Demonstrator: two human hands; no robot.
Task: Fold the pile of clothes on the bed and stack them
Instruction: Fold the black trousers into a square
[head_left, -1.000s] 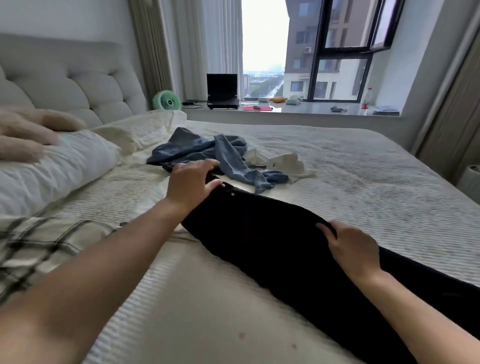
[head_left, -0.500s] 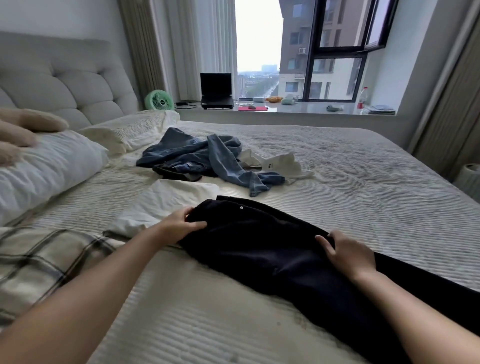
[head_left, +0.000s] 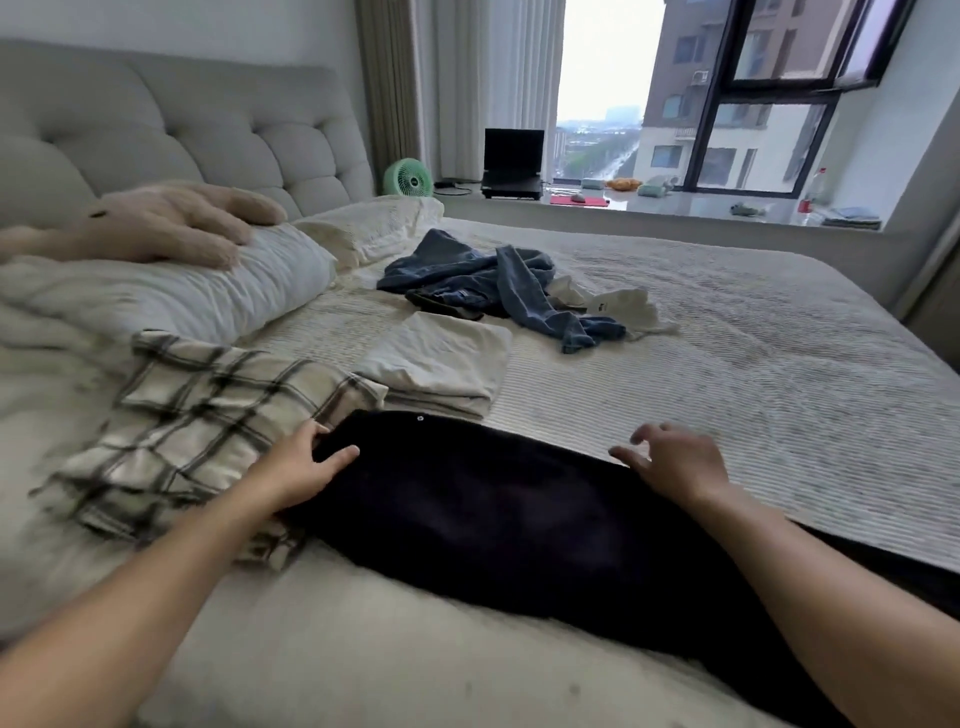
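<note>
Free room: wide bare strip of bed (head_left: 727, 374) to the right, between black trousers (head_left: 493, 519) and far jeans heap (head_left: 483, 280). Left side crowded: plaid cloth (head_left: 208, 426) touches the trousers' waist end, folded white pile (head_left: 441, 364) just behind it, pillow (head_left: 182, 296) w/ plush toy (head_left: 171, 223) further left. Near edge in front of trousers also open.

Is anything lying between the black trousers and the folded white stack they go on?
Nothing visible. Bare bedspread separates the black trousers from the folded white stack. The plaid cloth lies beside that path, left of it.
</note>
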